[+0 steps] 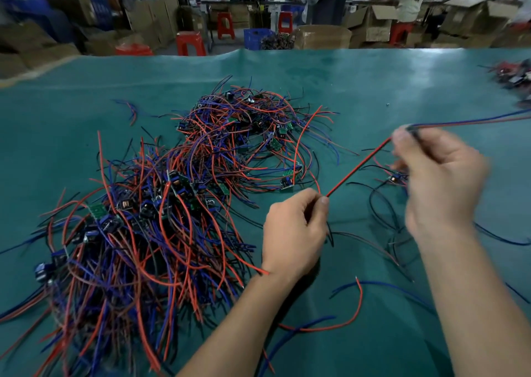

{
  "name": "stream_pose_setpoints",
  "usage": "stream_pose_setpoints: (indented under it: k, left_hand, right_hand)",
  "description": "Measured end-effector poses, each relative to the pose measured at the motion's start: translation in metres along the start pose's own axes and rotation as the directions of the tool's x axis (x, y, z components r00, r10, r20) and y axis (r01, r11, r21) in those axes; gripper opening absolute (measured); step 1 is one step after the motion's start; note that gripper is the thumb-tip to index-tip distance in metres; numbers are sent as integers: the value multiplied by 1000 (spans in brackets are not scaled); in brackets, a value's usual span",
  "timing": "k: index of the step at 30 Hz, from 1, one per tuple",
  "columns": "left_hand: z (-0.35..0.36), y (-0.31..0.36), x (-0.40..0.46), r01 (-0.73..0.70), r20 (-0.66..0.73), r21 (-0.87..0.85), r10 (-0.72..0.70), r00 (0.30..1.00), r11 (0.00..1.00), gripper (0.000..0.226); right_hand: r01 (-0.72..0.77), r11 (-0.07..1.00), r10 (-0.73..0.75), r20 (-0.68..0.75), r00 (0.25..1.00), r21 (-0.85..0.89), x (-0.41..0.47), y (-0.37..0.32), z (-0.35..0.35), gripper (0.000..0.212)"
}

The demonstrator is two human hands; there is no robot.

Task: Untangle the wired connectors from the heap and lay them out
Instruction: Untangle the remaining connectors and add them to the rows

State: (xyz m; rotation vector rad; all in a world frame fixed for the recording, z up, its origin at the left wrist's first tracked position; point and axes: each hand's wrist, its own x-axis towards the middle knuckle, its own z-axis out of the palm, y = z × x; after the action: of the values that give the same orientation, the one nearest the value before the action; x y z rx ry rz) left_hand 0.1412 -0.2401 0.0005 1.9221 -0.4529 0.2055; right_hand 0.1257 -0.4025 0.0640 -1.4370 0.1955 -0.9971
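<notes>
Left hand (293, 233) and right hand (439, 181) both bare. Forearms bare too, no sleeves in view. Right hand motion-blurred.

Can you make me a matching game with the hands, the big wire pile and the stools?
Things:
1. left hand
2. right hand
3. big wire heap
4. stools

Descriptions:
A. red, on the floor beyond the table
B. pinches the lower end of a taut red wire
C. blurred, grips the wire's upper end
D. lies on the green table

Pairs: 1-B, 2-C, 3-D, 4-A
</notes>
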Motion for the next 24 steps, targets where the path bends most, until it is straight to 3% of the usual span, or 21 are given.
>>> stream_pose_setpoints:
  k: [2, 4, 6, 8, 10, 13, 16, 17, 20, 24]
  left_hand:
    - [-1, 0, 1, -18, -12, 11, 18, 1000, 1000, 34]
    - [-2, 0, 1, -10, -38, 11, 11, 999, 1000, 34]
    - [-3, 0, 1, 6, -58, -3, -6, 998, 1000, 35]
    - [-2, 0, 1, 3, -57, 1, -3, 998, 1000, 38]
    - [-2, 2, 1, -6, -70, -16, 5, 998, 1000, 36]
    - [-4, 4, 1, 10, -139, -22, -13, 990, 1000, 29]
    - [-6, 6, 0, 53, -162, -93, -68, 985, 994, 19]
    - [-7, 6, 0, 61, -175, -107, -80, 981, 992, 23]
    - [-7, 8, 2, 16, -179, -21, -20, 984, 1000, 39]
    - [-5, 7, 1, -17, -116, 38, 21, 993, 999, 48]
  right_hand:
    - [65, 997, -61, -100, 993, 38, 3, -20, 2, 14]
    - [94, 989, -84, -89, 992, 111, 9, -48, 7, 11]
    - [39, 977, -59, 94, 994, 210, 13, -73, 20, 10]
    - [-68, 971, -19, 358, 933, 229, 2, -88, 46, 12]
    - [-99, 987, 10, 571, 821, 125, -15, -90, 84, 16]
    - [73, 982, 81, 735, 673, -175, -33, -77, 136, 27]
    - [381, 779, 167, 751, 639, -498, -28, -44, 141, 22]
    - [423, 705, 214, 740, 638, -569, -25, -33, 133, 16]
    - [369, 569, 371, 630, 682, -735, -16, -4, 103, 5]
    - [322, 555, 392, 582, 713, -767, -9, 18, 79, 20]
